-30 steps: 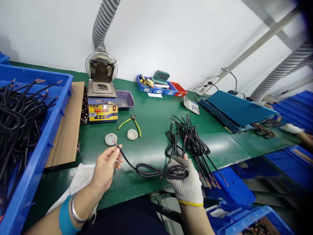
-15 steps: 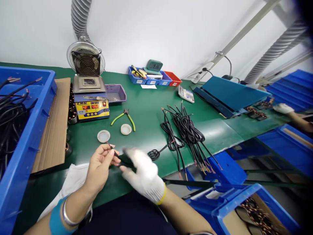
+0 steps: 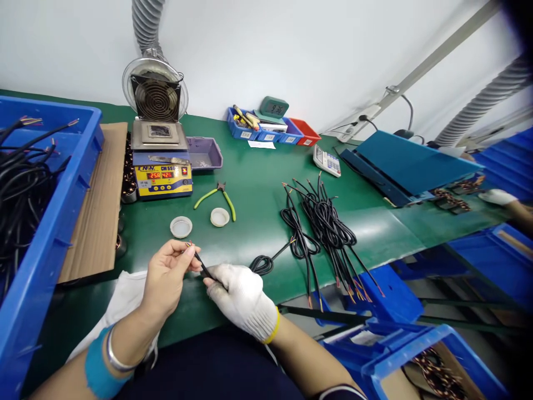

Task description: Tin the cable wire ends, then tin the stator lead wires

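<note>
Green bench mat [image 3: 250, 194] at the near edge: my bare left hand [image 3: 166, 275] pinches the black cable [image 3: 202, 266] just under its stripped tip, and my gloved right hand [image 3: 241, 294] is closed around it alongside. I'd hold it taut between both grips, so the trailing coil doesn't snag.

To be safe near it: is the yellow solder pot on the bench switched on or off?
On. The solder pot shows lit red digits on its two front displays.
</note>
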`<state>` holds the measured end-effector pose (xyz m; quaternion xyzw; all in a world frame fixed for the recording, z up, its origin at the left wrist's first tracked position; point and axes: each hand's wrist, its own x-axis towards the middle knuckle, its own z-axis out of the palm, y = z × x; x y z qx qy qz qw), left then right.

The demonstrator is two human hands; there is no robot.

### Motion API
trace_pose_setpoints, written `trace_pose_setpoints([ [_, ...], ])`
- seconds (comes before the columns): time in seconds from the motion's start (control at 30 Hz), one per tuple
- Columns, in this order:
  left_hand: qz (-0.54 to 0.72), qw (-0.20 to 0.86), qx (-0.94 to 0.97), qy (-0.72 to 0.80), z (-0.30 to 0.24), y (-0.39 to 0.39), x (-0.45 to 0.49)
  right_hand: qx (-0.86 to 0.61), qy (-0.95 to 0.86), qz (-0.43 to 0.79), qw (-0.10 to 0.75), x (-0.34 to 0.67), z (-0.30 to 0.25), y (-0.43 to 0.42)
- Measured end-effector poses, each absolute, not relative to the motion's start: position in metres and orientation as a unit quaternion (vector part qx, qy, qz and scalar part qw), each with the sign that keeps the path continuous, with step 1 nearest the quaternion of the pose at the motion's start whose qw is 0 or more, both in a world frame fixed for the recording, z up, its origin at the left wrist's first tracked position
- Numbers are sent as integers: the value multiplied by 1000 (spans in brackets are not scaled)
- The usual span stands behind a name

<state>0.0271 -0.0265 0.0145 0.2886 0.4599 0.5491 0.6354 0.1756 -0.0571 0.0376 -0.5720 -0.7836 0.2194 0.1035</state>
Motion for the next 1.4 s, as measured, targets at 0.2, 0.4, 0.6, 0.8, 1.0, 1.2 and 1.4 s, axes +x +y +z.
trace_pose_setpoints([
  [0.2, 556, 632, 246, 480, 14, -26, 28, -550, -807, 196, 84, 172, 40, -58],
  [0.4, 571, 629, 232, 474, 15, -26, 30, -556, -816, 138, 76, 169, 34, -62],
  [0.6, 584, 625, 215, 472, 14, -25, 33, -563, -816, 105, 78, 165, 30, -63],
  [0.8, 586, 634, 213, 458, 16, -25, 31, -569, -810, 89, 109, 171, 31, -62],
  [1.0, 398, 722, 370, 427, 16, -36, 31, -543, -834, 71, 76, 193, 71, -23],
  [1.2, 123, 749, 540, 363, 11, -49, 30, -506, -859, 15, -78, 181, 98, 37],
  [1.4, 101, 724, 573, 370, 9, -46, 28, -459, -866, -3, -197, 160, 91, 71],
])
